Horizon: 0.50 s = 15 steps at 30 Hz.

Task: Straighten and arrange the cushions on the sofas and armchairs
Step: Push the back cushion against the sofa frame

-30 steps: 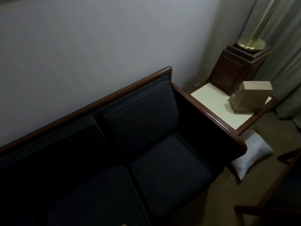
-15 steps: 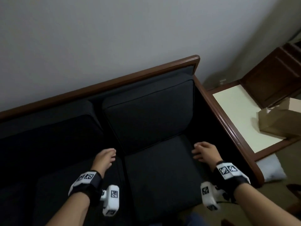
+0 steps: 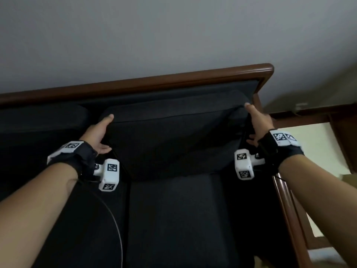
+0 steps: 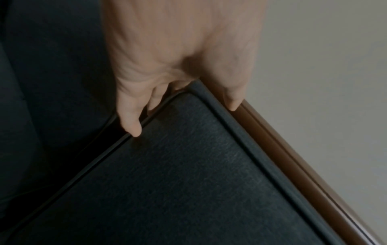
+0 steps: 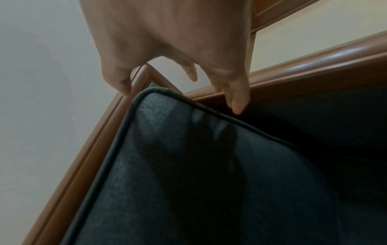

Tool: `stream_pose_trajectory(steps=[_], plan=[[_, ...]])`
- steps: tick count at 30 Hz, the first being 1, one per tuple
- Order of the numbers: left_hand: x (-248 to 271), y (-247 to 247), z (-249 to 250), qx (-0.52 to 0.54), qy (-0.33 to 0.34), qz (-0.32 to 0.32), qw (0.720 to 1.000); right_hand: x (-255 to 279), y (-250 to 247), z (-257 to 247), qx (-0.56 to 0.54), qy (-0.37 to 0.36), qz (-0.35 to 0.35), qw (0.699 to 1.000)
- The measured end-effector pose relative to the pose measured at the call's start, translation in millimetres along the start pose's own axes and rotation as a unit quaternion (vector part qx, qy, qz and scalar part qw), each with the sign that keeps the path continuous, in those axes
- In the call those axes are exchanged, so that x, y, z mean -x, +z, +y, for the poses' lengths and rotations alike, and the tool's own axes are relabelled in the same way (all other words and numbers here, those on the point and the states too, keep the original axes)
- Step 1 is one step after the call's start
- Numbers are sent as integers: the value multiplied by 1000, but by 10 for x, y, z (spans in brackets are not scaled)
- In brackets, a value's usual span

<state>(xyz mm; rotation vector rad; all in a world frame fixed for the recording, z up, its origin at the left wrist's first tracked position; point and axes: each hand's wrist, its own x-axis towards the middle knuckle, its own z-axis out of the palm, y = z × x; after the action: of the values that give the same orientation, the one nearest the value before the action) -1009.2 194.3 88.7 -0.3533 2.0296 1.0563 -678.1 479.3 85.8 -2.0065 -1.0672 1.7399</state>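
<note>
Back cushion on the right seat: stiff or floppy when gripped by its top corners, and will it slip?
The back cushion probably bends: its fabric creases near the right hand. It likely keeps its slab shape, since the piped edge runs straight from the left hand. The woven cover looks matte, so slipping seems unlikely.

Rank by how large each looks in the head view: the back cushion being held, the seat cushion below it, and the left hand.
1. back cushion
2. seat cushion, similar in extent, so its order with the back cushion is unsure
3. left hand, clearly smallest
</note>
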Motion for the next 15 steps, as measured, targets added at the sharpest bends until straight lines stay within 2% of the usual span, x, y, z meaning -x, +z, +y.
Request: stream_pose_trajectory(steps=[5,8,13,15], plan=[[-105,82,-49,72,-26,-8,997,-664,54,-87,31,64,-67,995],[-64,92,-76,84,-16,-18,996,-783,99,-21,-12,73,-90,993],[-79,51,-188,102,-12,11,995,-173,147,-90,-26,38,-31,998],[-96,35,-262,110,-10,17,994,-17,136,-52,-13,17,-40,999]])
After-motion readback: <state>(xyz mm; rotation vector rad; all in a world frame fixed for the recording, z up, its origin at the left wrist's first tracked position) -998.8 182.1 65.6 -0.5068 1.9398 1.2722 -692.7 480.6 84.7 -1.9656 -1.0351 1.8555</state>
